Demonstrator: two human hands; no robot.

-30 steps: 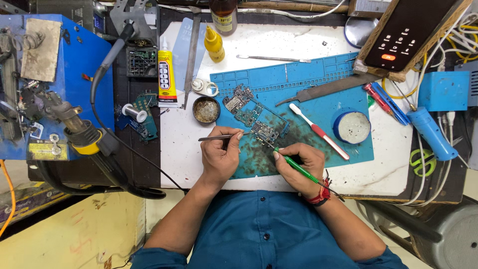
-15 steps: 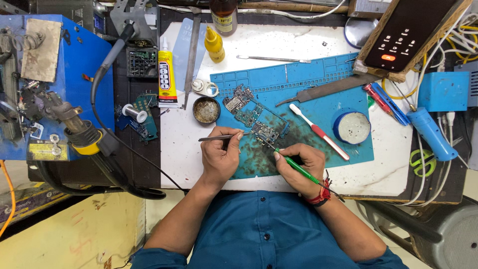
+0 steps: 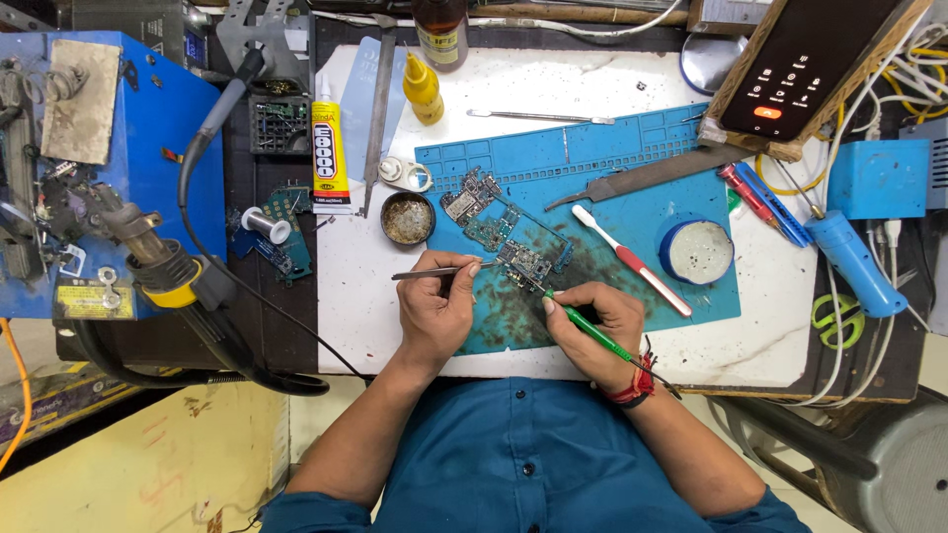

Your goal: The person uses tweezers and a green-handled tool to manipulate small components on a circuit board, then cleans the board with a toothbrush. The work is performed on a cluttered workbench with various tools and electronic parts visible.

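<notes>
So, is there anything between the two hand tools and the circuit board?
Nothing visible. The tweezers in the left hand and the green tool in the right hand both reach the board directly.

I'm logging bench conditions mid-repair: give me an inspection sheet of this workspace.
Surface: blue mat on white bench, stained around the board.
Job's things: circuit board on mat; tweezers; green-handled iron, tip at board.
Clutter: toothbrush, round tin, glue tube, yellow bottle, flux pot.
Grips: left hand pinches tweezers; right hand holds iron.
Cables: black hose at left; wires at right.
Surroundings: blue station, phone.
</notes>
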